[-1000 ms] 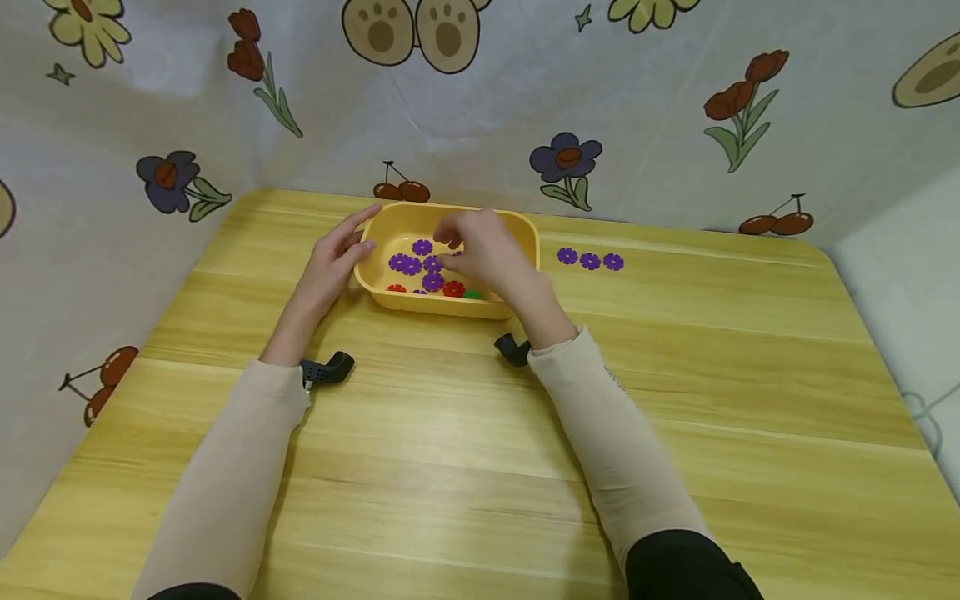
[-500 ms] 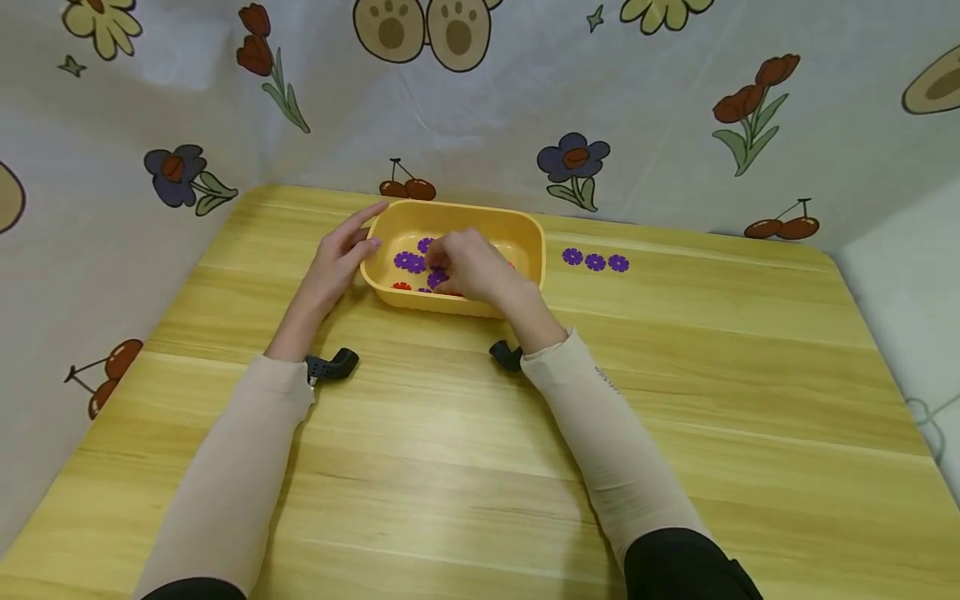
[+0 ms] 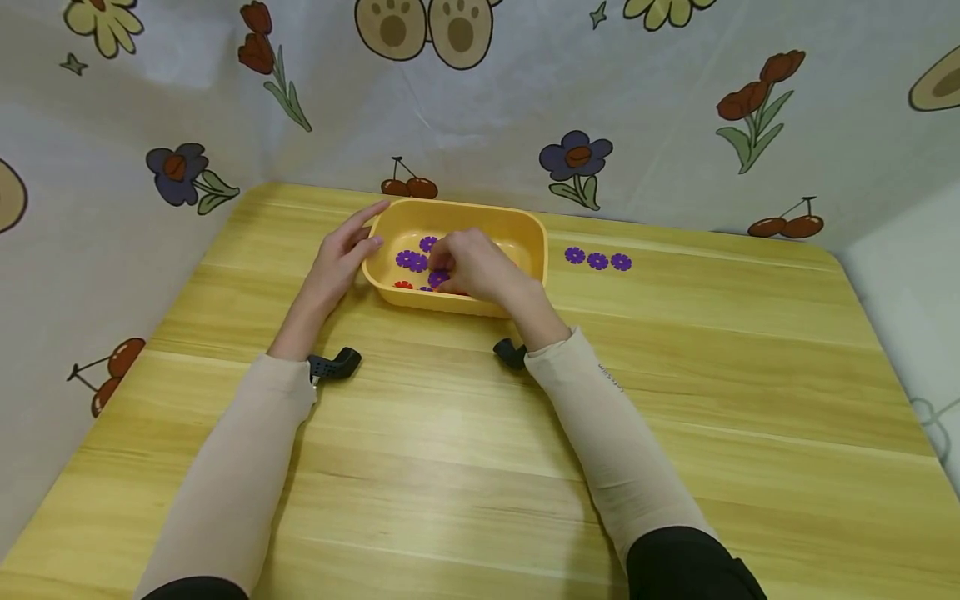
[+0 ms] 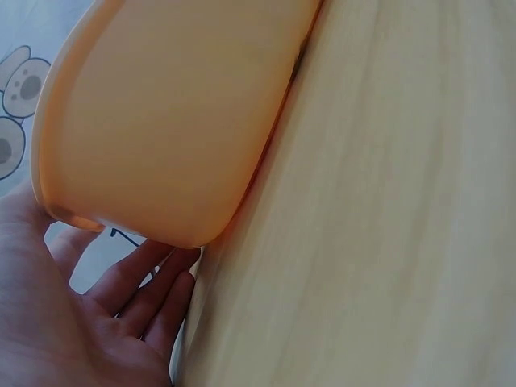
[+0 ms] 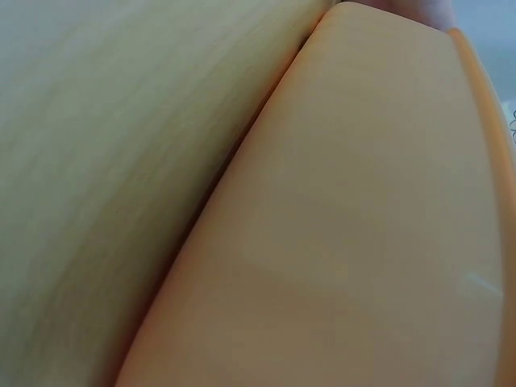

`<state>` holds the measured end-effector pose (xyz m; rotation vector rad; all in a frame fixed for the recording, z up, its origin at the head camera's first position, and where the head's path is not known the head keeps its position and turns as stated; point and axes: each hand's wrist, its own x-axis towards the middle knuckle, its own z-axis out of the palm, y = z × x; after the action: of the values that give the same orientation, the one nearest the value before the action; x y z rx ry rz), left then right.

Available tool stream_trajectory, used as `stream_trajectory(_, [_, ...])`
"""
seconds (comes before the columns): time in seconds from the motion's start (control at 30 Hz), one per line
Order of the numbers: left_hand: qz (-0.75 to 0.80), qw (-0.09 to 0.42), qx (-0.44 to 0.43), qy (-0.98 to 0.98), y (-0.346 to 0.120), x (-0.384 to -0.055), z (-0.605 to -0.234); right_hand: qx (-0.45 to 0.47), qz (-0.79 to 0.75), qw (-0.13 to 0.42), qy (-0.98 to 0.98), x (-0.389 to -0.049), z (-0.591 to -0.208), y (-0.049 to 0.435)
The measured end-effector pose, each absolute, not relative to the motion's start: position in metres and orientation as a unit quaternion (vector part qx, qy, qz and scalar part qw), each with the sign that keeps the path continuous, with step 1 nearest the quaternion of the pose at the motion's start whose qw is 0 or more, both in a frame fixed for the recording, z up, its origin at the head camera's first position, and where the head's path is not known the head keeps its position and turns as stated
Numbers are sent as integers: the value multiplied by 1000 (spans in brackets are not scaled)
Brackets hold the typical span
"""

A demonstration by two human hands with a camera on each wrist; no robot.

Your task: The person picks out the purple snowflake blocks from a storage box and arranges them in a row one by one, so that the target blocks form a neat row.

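A yellow plastic tub (image 3: pixel 517 223) stands at the back of the table. My left hand (image 3: pixel 339 257) holds its left end, thumb over the rim and fingers against the outer wall; the left wrist view shows these fingers (image 4: pixel 145 294) under the end wall. Inside the tub my right hand (image 3: pixel 476 265) reaches down with bent fingers, its fingertips beside a purple flower-shaped disc (image 3: pixel 438 279). Whether it pinches a disc I cannot tell. More purple discs (image 3: pixel 417 262) and a red disc (image 3: pixel 402 285) lie left of these fingers. The right wrist view shows mostly the tub's outer wall (image 5: pixel 339 201).
Three purple discs (image 3: pixel 597 261) lie in a row on the wooden table (image 3: pixel 420 467), right of the tub. A patterned cloth (image 3: pixel 480 117) hangs close behind the table's back edge. Black wrist-mounted pieces (image 3: pixel 336 364) stick out beside both sleeves.
My right hand has lowered into the tub toward its front left, now covering the green piece and most of the red beside it. The left hand keeps its place on the tub's end.
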<state>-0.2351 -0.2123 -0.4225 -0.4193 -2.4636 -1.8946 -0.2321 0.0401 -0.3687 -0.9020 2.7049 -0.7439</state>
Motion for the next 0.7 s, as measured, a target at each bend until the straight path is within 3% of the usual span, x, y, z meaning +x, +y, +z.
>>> stream_trajectory(0.43, [-606, 2, -130, -785, -212, -234, -422, -303, -243, 117, 914, -234, -370, 39])
stream_trajectory(0.7, [-605, -1, -130, -785, -212, -233, -422, -301, -226, 91, 922, -234, -370, 42])
